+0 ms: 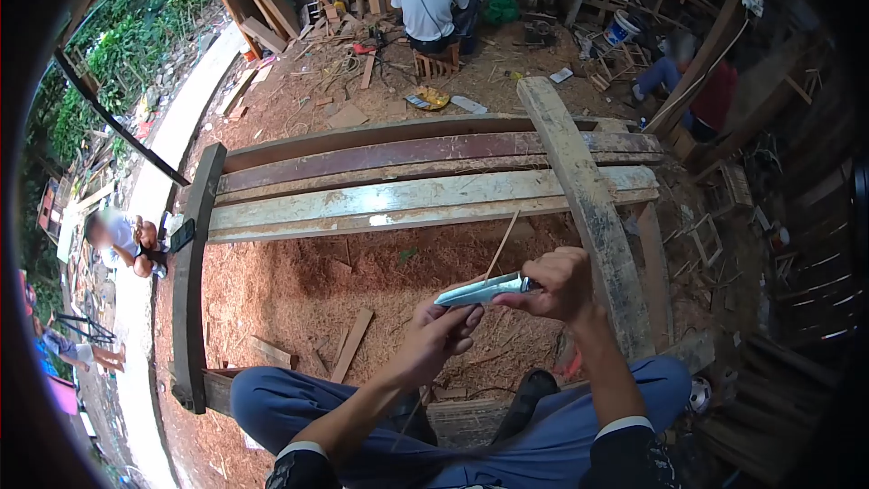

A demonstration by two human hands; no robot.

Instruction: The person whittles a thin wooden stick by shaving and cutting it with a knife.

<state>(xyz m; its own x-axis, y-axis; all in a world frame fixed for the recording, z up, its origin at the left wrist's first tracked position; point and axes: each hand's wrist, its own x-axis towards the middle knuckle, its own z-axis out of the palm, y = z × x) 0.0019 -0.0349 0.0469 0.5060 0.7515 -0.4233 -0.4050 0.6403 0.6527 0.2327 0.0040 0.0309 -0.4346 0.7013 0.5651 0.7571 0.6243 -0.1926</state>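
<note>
My right hand (558,284) is closed round the handle of a knife, its broad blade (480,292) pointing left. In my left hand (438,337) the fingers are pinched on a thin wooden stick (502,249), which slants up and right past the blade. The blade lies against the stick, just above the left hand's fingers. Most of the knife's handle is hidden in my right fist. Both hands are above my lap, over ground strewn with wood shavings (299,299).
A bench frame of long planks (317,204) stands before me, crossed by a thick beam (579,190) at right and a dark beam (192,281) at left. A phone (183,235) rests on the left beam. Several people sit around, one in a white shirt (429,4) ahead.
</note>
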